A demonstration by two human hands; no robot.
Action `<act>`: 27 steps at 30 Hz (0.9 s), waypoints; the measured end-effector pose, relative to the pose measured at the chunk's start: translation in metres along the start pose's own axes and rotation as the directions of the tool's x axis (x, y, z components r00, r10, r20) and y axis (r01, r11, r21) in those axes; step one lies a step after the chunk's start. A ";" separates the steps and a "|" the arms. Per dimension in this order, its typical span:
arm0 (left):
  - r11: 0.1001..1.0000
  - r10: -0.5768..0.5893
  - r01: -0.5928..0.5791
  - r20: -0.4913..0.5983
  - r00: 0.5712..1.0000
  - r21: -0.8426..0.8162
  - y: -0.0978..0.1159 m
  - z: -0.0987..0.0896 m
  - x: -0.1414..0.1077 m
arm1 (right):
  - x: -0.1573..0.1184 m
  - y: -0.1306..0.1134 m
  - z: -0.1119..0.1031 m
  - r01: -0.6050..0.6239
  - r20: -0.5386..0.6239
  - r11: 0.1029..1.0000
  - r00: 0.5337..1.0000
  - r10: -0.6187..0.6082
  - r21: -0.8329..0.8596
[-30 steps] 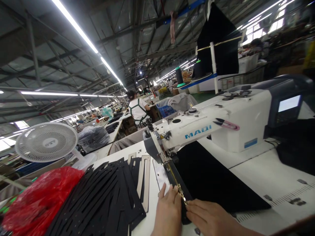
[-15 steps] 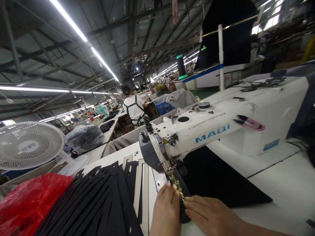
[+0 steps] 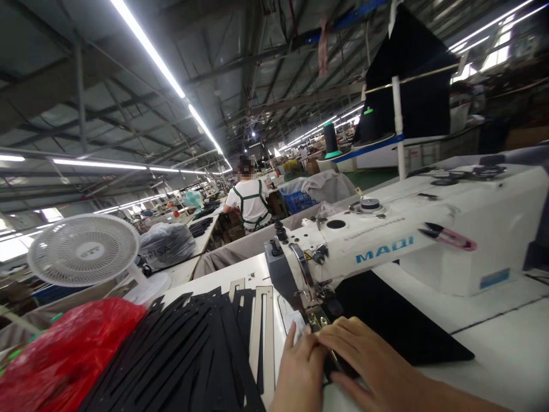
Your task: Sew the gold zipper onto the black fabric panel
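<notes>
A black strip with a gold metal zipper [image 3: 333, 356] lies under the needle area of a white sewing machine [image 3: 386, 237]. My left hand [image 3: 301, 369] is at the strip's left edge, fingers bent onto it and one finger sticking up. From the right, my right hand [image 3: 371, 360] reaches over the strip, its fingertips meeting my left hand and its thumb lower down on the black material. Both hands grip the strip close to the presser foot and cover much of it. A flat black panel [image 3: 394, 320] lies beneath the machine arm.
Black cut strips [image 3: 184, 349] with pale slotted pieces [image 3: 268, 332] are piled on the left. Beyond them are a red plastic bag [image 3: 81, 343] and a white fan [image 3: 86, 250]. Pink-handled thread snips [image 3: 450, 236] rest against the machine. A person [image 3: 249, 200] sits farther back.
The view has shifted, so the scene sits farther right and slightly lower. My right hand has moved up over the zipper to meet my left hand, covering more of it.
</notes>
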State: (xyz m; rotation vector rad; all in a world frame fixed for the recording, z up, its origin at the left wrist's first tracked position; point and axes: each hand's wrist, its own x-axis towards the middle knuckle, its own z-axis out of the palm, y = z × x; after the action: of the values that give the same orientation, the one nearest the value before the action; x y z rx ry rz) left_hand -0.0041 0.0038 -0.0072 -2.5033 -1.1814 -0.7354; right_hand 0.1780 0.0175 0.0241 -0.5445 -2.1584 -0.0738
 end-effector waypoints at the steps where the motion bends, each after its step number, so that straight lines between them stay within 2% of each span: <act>1: 1.000 0.003 -0.003 -0.006 1.000 0.002 0.002 -0.003 -0.001 | 0.003 0.001 0.000 0.000 0.049 1.000 0.999 0.000 0.004; 4: 1.000 -0.009 0.010 -0.092 0.996 0.011 0.006 0.000 -0.005 | 0.003 0.006 0.007 -0.035 0.161 0.999 0.986 0.037 -0.015; 9: 0.998 0.016 -0.001 -0.231 0.973 0.063 0.008 0.010 -0.010 | -0.014 0.009 0.027 -0.052 0.004 0.994 0.999 0.053 -0.097; 11: 0.998 0.014 0.000 -0.237 0.971 0.058 0.009 0.008 -0.007 | -0.018 0.010 0.030 -0.137 0.019 0.989 0.990 0.139 -0.056; 14: 0.999 0.009 -0.001 -0.229 0.973 0.034 0.012 0.002 -0.001 | -0.018 0.013 0.032 -0.270 0.134 0.963 0.955 0.264 0.024; 17: 1.000 -0.016 0.017 -0.207 0.978 0.002 0.013 -0.003 0.002 | -0.013 0.016 0.032 -0.309 0.230 0.950 0.929 0.291 0.044; 22: 0.999 -0.032 0.029 -0.079 0.996 -0.035 0.004 0.002 0.003 | -0.004 0.023 0.034 -0.339 0.291 0.938 0.906 0.307 0.067; 23: 0.999 -0.023 0.020 -0.085 0.996 -0.031 0.001 0.005 0.003 | -0.003 0.025 0.035 -0.344 0.296 0.937 0.903 0.311 0.066; 27: 1.000 0.012 -0.015 -0.245 0.969 -0.009 -0.006 0.013 0.005 | 0.001 0.031 0.038 -0.335 0.281 0.941 0.909 0.309 0.051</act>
State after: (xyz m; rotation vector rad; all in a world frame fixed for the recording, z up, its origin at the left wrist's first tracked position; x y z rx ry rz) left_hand -0.0019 0.0171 -0.0150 -2.3428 -1.0735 -1.0161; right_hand 0.1614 0.0551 -0.0030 -0.8897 -2.2862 0.3044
